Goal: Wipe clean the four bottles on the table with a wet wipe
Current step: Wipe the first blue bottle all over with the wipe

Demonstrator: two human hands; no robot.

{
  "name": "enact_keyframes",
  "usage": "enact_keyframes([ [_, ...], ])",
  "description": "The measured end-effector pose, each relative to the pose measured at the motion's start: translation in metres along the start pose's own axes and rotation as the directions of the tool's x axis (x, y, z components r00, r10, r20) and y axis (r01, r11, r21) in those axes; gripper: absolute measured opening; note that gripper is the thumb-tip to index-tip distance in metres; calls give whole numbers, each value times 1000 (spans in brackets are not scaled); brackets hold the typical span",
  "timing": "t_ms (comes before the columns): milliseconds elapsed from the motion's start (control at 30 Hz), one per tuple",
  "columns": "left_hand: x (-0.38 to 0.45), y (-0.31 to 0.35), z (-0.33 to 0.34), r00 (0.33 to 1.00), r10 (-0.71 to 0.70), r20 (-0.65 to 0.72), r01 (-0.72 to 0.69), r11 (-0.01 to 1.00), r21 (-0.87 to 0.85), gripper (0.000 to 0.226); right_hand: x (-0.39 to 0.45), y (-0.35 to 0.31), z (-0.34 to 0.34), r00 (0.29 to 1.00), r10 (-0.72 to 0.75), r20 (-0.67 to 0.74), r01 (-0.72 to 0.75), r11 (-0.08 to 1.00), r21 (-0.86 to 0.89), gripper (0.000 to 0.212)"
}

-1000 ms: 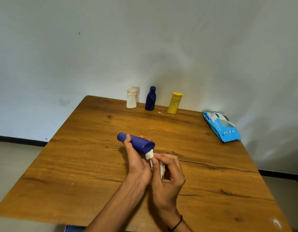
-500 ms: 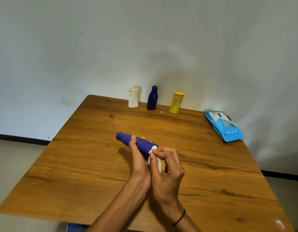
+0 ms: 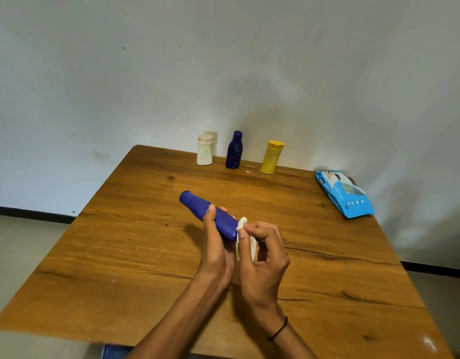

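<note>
Left hand (image 3: pixel 218 244) grips the blue bottle (image 3: pixel 208 215) mid-body, held sideways over the table (image 3: pixel 135 255) centre, cap end toward 10 o'clock; right hand (image 3: pixel 262 252) pinches the wet wipe (image 3: pixel 243 229) against its base end. Step looks like wiping bottle one of four; white bottle (image 3: pixel 205 150), dark blue bottle (image 3: pixel 234 150) and yellow bottle (image 3: pixel 271 158) stand at 12 o'clock, wipe pack (image 3: pixel 344 195) at 2. Next probably calls for rotating the bottle and running the wipe up toward the cap.
</note>
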State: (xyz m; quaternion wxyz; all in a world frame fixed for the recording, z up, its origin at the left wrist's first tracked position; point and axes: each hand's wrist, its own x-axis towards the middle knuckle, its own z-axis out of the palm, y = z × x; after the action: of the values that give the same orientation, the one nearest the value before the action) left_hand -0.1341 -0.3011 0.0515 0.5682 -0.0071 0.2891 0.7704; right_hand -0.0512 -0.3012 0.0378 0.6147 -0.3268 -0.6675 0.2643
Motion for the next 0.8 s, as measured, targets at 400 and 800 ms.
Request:
enact_keyframes([
  [400,-9,6,-15,959,-32,280,-148,789,596,78,41,8,-10,976,-91,197,127,975,-182,12],
  [800,7,19,-19,974,28,223,-134,869,476,60,21,15,-35,780,-334,529,379,925,25,7],
])
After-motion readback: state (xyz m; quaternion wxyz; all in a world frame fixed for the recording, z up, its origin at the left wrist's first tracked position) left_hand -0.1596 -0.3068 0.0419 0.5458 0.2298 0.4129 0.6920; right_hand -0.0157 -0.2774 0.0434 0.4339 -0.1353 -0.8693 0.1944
